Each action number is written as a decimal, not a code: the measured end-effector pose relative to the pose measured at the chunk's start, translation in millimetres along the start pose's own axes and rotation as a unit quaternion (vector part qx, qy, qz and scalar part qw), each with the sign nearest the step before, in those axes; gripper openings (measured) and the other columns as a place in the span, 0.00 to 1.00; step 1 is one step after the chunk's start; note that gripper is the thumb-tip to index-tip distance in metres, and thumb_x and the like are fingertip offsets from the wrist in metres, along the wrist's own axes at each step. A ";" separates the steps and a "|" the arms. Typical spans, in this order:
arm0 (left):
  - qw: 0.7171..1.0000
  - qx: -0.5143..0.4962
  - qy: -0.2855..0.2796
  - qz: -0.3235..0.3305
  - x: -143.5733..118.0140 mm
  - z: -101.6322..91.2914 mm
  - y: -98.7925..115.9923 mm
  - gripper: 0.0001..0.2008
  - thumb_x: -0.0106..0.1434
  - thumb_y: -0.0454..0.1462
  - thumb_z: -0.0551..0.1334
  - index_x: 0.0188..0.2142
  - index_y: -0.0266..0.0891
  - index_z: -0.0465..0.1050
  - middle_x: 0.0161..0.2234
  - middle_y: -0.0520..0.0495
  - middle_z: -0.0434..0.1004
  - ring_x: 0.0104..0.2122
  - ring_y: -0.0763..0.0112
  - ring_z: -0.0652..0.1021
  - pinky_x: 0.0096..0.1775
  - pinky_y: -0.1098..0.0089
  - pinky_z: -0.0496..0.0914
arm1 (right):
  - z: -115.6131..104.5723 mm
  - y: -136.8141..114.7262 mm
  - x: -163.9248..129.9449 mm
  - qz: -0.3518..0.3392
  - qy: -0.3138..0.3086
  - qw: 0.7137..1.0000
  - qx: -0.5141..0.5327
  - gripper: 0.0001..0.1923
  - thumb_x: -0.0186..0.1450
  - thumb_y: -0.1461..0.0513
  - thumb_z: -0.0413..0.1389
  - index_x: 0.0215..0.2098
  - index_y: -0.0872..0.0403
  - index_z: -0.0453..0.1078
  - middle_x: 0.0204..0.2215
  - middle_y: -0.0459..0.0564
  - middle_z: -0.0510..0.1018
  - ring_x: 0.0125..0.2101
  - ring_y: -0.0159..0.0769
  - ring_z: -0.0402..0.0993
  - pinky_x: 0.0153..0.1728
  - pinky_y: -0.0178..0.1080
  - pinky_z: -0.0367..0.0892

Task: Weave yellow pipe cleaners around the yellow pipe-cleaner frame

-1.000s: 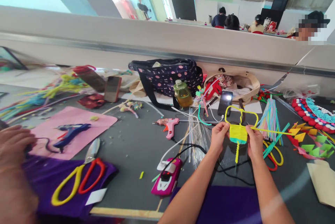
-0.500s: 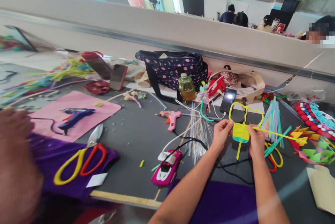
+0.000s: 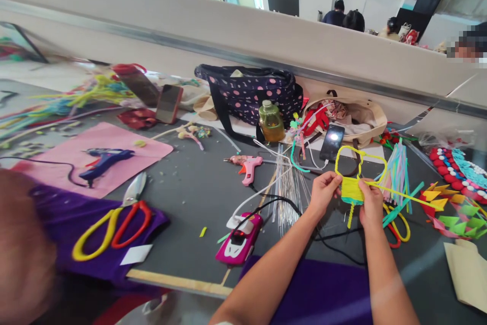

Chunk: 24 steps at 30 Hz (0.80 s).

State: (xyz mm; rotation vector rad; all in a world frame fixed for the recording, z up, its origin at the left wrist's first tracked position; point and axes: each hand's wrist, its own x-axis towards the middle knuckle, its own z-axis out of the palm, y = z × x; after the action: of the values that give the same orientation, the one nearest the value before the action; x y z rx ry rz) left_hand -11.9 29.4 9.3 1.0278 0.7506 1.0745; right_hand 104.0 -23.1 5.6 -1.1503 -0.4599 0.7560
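Note:
Between both hands is a yellow pipe-cleaner piece (image 3: 352, 189): a flat wound body, a teal band at its bottom, a twisted stem below and two open loops above. My left hand (image 3: 326, 192) is closed, pinching the body's left edge. My right hand (image 3: 370, 203) is closed on its right edge. A long loose yellow strand (image 3: 409, 194) runs out to the right from beside the right fingers. Behind the piece lies a bundle of pastel pipe cleaners (image 3: 396, 170). Scissors with red and yellow handles (image 3: 404, 223) lie partly hidden beyond my right hand.
A pink glue gun (image 3: 249, 168), silvery wires (image 3: 286, 198) and a magenta car-shaped device (image 3: 240, 244) lie left of my arms. Further left are a blue glue gun (image 3: 104, 164), large scissors (image 3: 114, 223) and another person's blurred arm (image 3: 25, 249). A bottle (image 3: 271, 122) stands behind.
The view has shifted slightly. My hands keep their hold on the yellow piece, which is tilted a little differently. The other person's arm at the left has moved slightly lower and outward.

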 end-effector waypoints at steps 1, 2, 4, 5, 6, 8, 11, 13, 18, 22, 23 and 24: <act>1.000 -0.001 0.000 -0.002 -0.2 0.4 -0.2 0.19 0.52 0.51 0.68 0.25 0.37 0.71 0.16 0.54 0.68 0.16 0.78 0.69 0.18 0.78 0.60 | -0.2 -0.2 0.1 -0.002 0.002 1.000 -0.001 0.13 0.49 0.56 0.66 0.27 0.54 0.71 0.22 0.42 0.75 0.24 0.36 0.74 0.30 0.40 0.70; 1.000 -0.003 -0.001 -0.005 -0.5 0.9 -0.1 0.19 0.52 0.51 0.68 0.25 0.37 0.71 0.16 0.54 0.68 0.16 0.78 0.69 0.18 0.78 0.60 | -0.4 -0.5 0.3 -0.003 0.005 1.000 0.001 0.13 0.49 0.56 0.66 0.27 0.55 0.71 0.21 0.42 0.75 0.24 0.35 0.73 0.30 0.39 0.70; 1.000 -0.007 -0.006 -0.014 -1.2 1.9 1.0 0.19 0.52 0.51 0.68 0.26 0.36 0.71 0.17 0.54 0.68 0.16 0.78 0.69 0.18 0.78 0.60 | -0.7 -0.7 0.7 -0.005 0.013 1.000 0.005 0.12 0.48 0.57 0.66 0.27 0.55 0.72 0.21 0.42 0.75 0.24 0.35 0.73 0.29 0.39 0.70; 1.000 -0.011 -0.007 -0.018 -1.5 2.4 1.8 0.19 0.51 0.51 0.68 0.27 0.36 0.71 0.18 0.54 0.68 0.17 0.78 0.69 0.18 0.78 0.60 | -1.0 -0.7 0.9 -0.008 0.018 1.000 0.006 0.12 0.48 0.57 0.66 0.27 0.55 0.72 0.21 0.42 0.75 0.24 0.34 0.72 0.29 0.38 0.69; 1.000 -0.015 -0.007 -0.020 -1.8 2.6 2.8 0.19 0.51 0.50 0.68 0.29 0.36 0.72 0.19 0.54 0.69 0.17 0.78 0.69 0.17 0.78 0.60 | -1.3 -0.6 1.2 -0.012 0.022 1.000 0.005 0.12 0.49 0.57 0.66 0.27 0.55 0.72 0.21 0.42 0.75 0.24 0.34 0.72 0.29 0.38 0.69; 1.000 -0.022 0.000 -0.018 -1.8 2.6 4.5 0.19 0.50 0.49 0.69 0.32 0.36 0.74 0.22 0.53 0.70 0.18 0.79 0.70 0.17 0.78 0.59 | -2.0 0.2 1.7 -0.027 0.030 0.999 -0.003 0.12 0.49 0.57 0.66 0.27 0.55 0.72 0.21 0.42 0.74 0.24 0.33 0.71 0.29 0.37 0.68; 0.999 -0.028 0.013 -0.011 -0.6 0.9 5.3 0.18 0.49 0.47 0.70 0.33 0.36 0.75 0.24 0.53 0.70 0.18 0.80 0.68 0.17 0.79 0.59 | -2.8 2.6 2.3 -0.049 0.029 0.998 -0.018 0.12 0.49 0.57 0.66 0.27 0.55 0.73 0.22 0.42 0.73 0.25 0.32 0.70 0.30 0.36 0.67; 0.999 -0.039 0.019 -0.012 0.6 -0.4 4.4 0.17 0.48 0.46 0.71 0.30 0.36 0.75 0.23 0.53 0.70 0.19 0.80 0.68 0.18 0.79 0.59 | -2.6 4.4 2.1 -0.056 0.027 0.998 -0.024 0.12 0.50 0.57 0.66 0.27 0.55 0.73 0.22 0.42 0.73 0.26 0.32 0.70 0.31 0.36 0.67; 0.997 -0.071 0.011 -0.032 1.5 -0.4 1.3 0.16 0.48 0.45 0.71 0.28 0.36 0.73 0.29 0.47 0.76 0.23 0.76 0.72 0.20 0.78 0.63 | -2.3 7.2 2.3 -0.053 0.048 0.997 -0.038 0.13 0.52 0.55 0.64 0.30 0.56 0.74 0.27 0.46 0.77 0.29 0.36 0.72 0.33 0.38 0.69; 0.997 -0.074 0.004 -0.039 0.5 1.0 0.2 0.16 0.48 0.45 0.71 0.29 0.36 0.73 0.31 0.45 0.78 0.23 0.76 0.73 0.21 0.78 0.64 | -5.4 7.7 5.7 -0.071 0.075 0.994 -0.034 0.14 0.51 0.56 0.64 0.32 0.55 0.72 0.27 0.45 0.77 0.30 0.34 0.73 0.34 0.37 0.69; 0.997 -0.073 0.003 -0.039 0.4 1.2 0.1 0.16 0.48 0.45 0.71 0.29 0.36 0.73 0.32 0.44 0.79 0.23 0.76 0.73 0.21 0.77 0.64 | -6.2 7.5 6.5 -0.078 0.081 0.993 -0.035 0.14 0.51 0.56 0.64 0.32 0.55 0.72 0.26 0.44 0.76 0.29 0.34 0.72 0.34 0.37 0.69; 0.997 -0.071 0.002 -0.041 0.3 1.2 -0.1 0.16 0.48 0.45 0.71 0.29 0.36 0.73 0.32 0.44 0.79 0.23 0.75 0.73 0.21 0.77 0.65 | -6.9 7.3 7.2 -0.083 0.085 0.992 -0.041 0.13 0.52 0.56 0.64 0.31 0.55 0.71 0.26 0.44 0.76 0.29 0.33 0.72 0.34 0.37 0.69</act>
State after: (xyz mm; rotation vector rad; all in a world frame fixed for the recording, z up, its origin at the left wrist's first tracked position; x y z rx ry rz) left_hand -10.7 29.4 9.7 0.8678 0.7028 1.0447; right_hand 111.4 -20.7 -3.9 -1.2251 -0.4397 0.4932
